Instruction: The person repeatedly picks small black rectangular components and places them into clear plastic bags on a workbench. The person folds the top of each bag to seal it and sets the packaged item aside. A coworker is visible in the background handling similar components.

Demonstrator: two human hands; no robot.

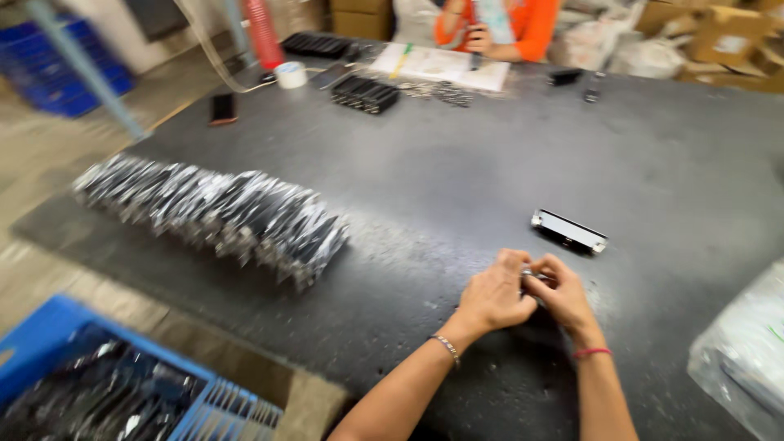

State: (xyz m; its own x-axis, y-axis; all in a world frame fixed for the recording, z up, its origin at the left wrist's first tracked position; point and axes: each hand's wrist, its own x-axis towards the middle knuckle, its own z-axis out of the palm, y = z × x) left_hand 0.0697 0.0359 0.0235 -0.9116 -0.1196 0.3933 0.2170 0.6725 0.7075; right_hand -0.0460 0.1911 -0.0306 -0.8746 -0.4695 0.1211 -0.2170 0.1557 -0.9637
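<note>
Both hands meet over the bench [457, 163]; the left hand [492, 296] and right hand [563, 296] each grip a small shiny part [535, 276] between them. A flat metal piece [569, 230] lies near.

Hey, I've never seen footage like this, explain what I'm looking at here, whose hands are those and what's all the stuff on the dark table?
This single picture comes from a camera worn on a person's head, looking down at that person's own bare hands. The left hand and right hand meet over a dark work table and pinch a small shiny metal piece between them; it is too small and blurred to identify. Just beyond lies a flat rectangular black-and-silver part. To the left runs a long row of glossy plastic-wrapped black parts. A blue plastic crate sits on the floor at lower left. At the far side, another person in an orange top works over white paper sheets.
</note>
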